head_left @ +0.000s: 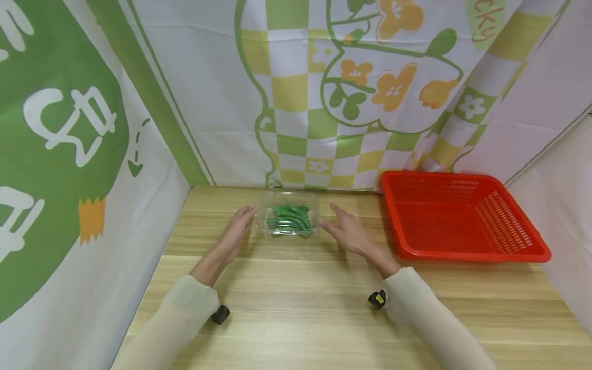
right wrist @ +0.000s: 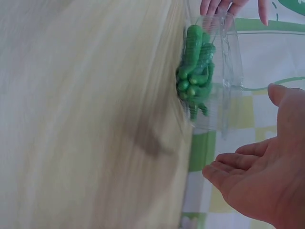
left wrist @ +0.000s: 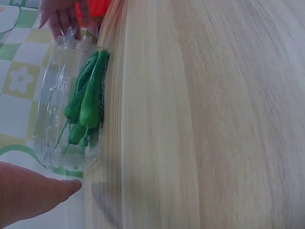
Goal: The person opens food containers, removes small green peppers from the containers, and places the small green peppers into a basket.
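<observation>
A clear plastic clamshell box [head_left: 262, 218] sits on the table near its back edge. Through its walls show several green chili peppers [head_left: 295, 216], some lying side by side. My left hand [head_left: 238, 228] is at the box's left side, fingers extended and fingertips right at the wall. On the other side is my right hand [head_left: 348, 230], with thumb and fingers spread and the palm turned toward the box. In the right wrist view, a gap shows between the right fingers [right wrist: 233, 164] and the box. Neither hand grips anything.
A red plastic basket [head_left: 404, 249] with a perforated bottom and sides stands at the back right of the wooden table [head_left: 287, 308]. Behind the table hangs a printed cloth [head_left: 296, 92], and more cloth [head_left: 152, 216] borders the left side.
</observation>
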Motion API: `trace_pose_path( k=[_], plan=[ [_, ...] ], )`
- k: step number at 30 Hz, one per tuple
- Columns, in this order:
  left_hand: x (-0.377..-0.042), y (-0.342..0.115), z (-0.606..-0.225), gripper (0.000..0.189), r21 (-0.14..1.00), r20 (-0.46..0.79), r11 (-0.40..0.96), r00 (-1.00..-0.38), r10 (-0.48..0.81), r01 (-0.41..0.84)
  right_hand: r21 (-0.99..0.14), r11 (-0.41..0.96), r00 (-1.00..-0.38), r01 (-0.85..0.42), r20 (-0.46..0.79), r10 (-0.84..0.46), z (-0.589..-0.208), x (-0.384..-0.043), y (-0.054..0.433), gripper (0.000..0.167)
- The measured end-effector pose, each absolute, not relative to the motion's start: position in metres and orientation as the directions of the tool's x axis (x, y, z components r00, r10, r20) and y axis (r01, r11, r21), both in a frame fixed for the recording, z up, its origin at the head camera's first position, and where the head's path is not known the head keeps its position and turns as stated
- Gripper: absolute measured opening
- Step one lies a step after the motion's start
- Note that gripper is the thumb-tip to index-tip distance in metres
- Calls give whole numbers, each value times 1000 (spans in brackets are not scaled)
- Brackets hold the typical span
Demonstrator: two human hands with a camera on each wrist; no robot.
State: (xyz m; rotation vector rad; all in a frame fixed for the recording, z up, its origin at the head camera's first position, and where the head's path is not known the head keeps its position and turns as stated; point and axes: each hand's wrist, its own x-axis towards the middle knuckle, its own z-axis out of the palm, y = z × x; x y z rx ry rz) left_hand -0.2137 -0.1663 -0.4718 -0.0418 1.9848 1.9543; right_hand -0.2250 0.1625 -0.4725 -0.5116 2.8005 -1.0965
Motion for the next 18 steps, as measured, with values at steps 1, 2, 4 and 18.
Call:
trace_pose_path(
  k=[1, 2, 4, 18],
  plan=[
    [-214, -165, -472, 92, 964, -264, 26, -937, 227, -265, -702, 668, -944, -246, 16, -330, -475, -226, 161, 82],
    [-215, -165, -473, 93, 963, -262, 7, -937, 230, -268, -728, 650, -947, -218, -4, -322, -476, -226, 158, 82],
    [-216, -163, -474, 93, 962, -258, -28, -939, 230, -271, -775, 610, -949, -162, -47, -313, -481, -227, 154, 83],
    [-230, -151, -486, 84, 940, -270, -151, -938, 216, -305, -949, 308, -965, 71, -144, -221, -494, -236, 128, 84]
  ],
)
